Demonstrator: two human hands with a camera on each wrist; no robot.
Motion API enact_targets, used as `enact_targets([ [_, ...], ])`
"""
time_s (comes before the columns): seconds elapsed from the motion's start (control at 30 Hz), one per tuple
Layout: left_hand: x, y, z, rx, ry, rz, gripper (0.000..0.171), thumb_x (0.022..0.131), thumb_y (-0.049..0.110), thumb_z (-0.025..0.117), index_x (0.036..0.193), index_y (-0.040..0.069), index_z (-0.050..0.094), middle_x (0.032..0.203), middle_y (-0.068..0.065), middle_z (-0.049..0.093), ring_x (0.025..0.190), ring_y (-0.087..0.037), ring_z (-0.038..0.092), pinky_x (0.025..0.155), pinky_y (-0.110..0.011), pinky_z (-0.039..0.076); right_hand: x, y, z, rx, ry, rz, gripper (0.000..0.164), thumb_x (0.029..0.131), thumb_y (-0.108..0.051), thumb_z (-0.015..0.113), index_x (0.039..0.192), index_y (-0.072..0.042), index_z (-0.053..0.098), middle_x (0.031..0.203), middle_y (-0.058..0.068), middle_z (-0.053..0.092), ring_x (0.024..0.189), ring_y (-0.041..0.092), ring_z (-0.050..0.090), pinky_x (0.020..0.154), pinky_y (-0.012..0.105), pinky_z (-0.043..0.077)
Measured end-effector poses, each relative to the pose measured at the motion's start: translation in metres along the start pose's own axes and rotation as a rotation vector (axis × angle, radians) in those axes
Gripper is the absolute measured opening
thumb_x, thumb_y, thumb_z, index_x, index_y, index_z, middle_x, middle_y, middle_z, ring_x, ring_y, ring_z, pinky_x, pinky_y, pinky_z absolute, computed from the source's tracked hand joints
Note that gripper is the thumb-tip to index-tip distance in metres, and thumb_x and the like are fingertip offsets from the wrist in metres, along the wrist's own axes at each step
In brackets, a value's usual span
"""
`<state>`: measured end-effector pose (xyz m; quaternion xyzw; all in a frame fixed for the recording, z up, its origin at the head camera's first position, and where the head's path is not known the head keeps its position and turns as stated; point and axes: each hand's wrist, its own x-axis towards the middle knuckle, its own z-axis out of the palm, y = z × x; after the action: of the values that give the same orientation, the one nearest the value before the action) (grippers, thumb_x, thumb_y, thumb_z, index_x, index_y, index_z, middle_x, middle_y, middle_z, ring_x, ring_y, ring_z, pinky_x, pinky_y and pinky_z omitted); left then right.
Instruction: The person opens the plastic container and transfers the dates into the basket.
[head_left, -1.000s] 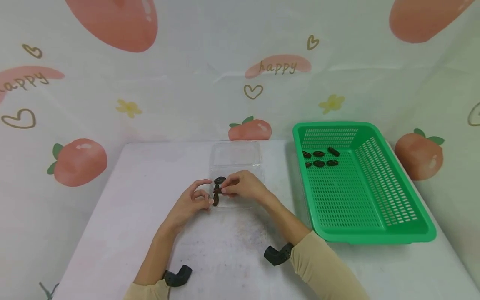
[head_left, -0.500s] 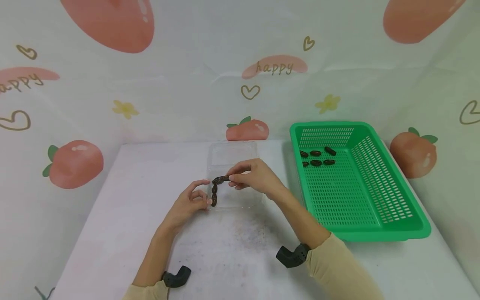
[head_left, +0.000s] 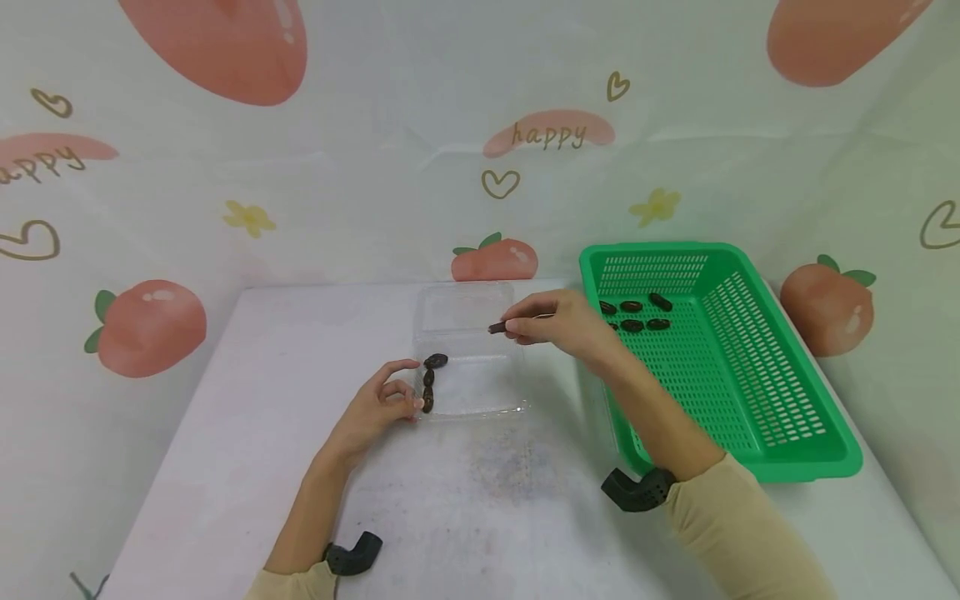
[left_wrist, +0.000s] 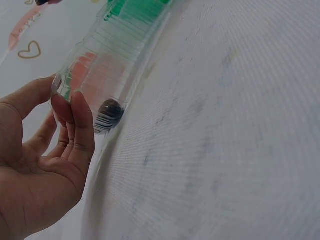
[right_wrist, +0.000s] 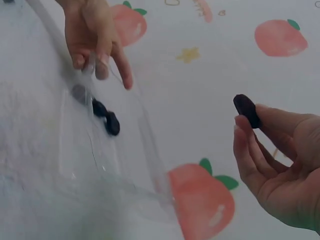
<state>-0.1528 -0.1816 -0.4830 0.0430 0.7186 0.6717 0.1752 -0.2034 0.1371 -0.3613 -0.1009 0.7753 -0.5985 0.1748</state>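
Observation:
Between its thumb and fingertips, my right hand (head_left: 566,325) pinches a dark brown date (right_wrist: 246,111), raised above the right side of a clear plastic clamshell box (head_left: 480,387). My left hand (head_left: 384,400) grips the box's left edge; the left wrist view shows its thumb and fingers pinching the clear rim. Inside the box a short line of dates (head_left: 428,377) runs along the left wall, and the one at the far end (head_left: 437,361) lies turned sideways. The hinged lid (head_left: 465,308) lies open toward the back wall.
A green slotted basket (head_left: 806,392) stands to the right, with several dates (head_left: 632,326) in rows at its back left. Its left wall is close to my right forearm. A printed cloth (head_left: 360,167) hangs behind the white table (head_left: 247,400).
My right hand has lifted the date out from beside the line in the box and carried it right and up, clear of the others. The left hand stays at the box's edge.

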Motion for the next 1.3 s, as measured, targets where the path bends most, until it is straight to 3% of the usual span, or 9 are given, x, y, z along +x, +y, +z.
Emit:
enact_targets([
  [0.13, 0.0, 0.002, 0.001, 0.002, 0.003, 0.001, 0.063, 0.09, 0.012, 0.074, 0.145, 0.016, 0.044, 0.087, -0.007, 0.054, 0.082, -0.027, 0.062, 0.079, -0.04, 0.056, -0.002, 0.004, -0.018, -0.04, 0.021, 0.004, 0.024, 0.09, -0.023, 0.075, 0.108, -0.008, 0.074, 0.101, 0.009, 0.074, 0.093, 0.027, 0.07, 0.094, 0.042, 0.048],
  [0.4, -0.001, 0.003, 0.003, -0.007, 0.004, 0.0, 0.063, 0.09, 0.007, 0.072, 0.145, 0.014, 0.043, 0.086, -0.007, 0.054, 0.083, -0.027, 0.062, 0.078, -0.039, 0.057, -0.002, 0.02, -0.055, -0.056, 0.037, -0.025, 0.032, 0.091, -0.023, 0.074, 0.117, -0.005, 0.07, 0.109, 0.009, 0.073, 0.099, 0.023, 0.069, 0.095, 0.041, 0.051],
  [0.63, -0.001, 0.002, 0.003, -0.013, 0.002, 0.0, 0.064, 0.089, 0.009, 0.074, 0.145, 0.014, 0.043, 0.086, -0.006, 0.054, 0.079, -0.025, 0.062, 0.078, -0.038, 0.057, -0.012, 0.029, -0.087, -0.165, 0.116, -0.003, 0.038, 0.09, -0.032, 0.075, 0.121, -0.011, 0.07, 0.107, 0.003, 0.073, 0.098, 0.022, 0.067, 0.074, 0.037, 0.05],
  [0.73, -0.001, 0.002, 0.003, -0.015, 0.005, -0.002, 0.063, 0.089, 0.008, 0.073, 0.145, 0.015, 0.044, 0.086, -0.006, 0.054, 0.079, -0.024, 0.062, 0.078, -0.038, 0.057, -0.016, 0.033, -0.099, -0.186, 0.134, 0.0, 0.04, 0.089, -0.032, 0.076, 0.122, -0.011, 0.07, 0.108, 0.003, 0.073, 0.098, 0.022, 0.066, 0.072, 0.034, 0.05],
  [0.93, -0.001, 0.002, 0.003, -0.021, 0.01, -0.006, 0.064, 0.089, 0.008, 0.074, 0.145, 0.015, 0.044, 0.086, -0.006, 0.054, 0.078, -0.023, 0.062, 0.077, -0.037, 0.057, -0.023, 0.045, -0.119, -0.212, 0.103, -0.027, 0.044, 0.093, -0.029, 0.071, 0.13, -0.006, 0.064, 0.117, 0.005, 0.071, 0.106, 0.013, 0.064, 0.081, 0.027, 0.05],
  [1.3, -0.002, 0.003, 0.004, -0.018, 0.024, -0.015, 0.063, 0.089, 0.004, 0.073, 0.144, 0.015, 0.045, 0.086, -0.007, 0.054, 0.078, -0.023, 0.062, 0.076, -0.037, 0.057, -0.019, 0.072, -0.141, -0.2, 0.081, -0.029, 0.047, 0.096, -0.026, 0.068, 0.134, 0.001, 0.058, 0.118, 0.007, 0.069, 0.102, 0.017, 0.068, 0.084, 0.025, 0.054],
])
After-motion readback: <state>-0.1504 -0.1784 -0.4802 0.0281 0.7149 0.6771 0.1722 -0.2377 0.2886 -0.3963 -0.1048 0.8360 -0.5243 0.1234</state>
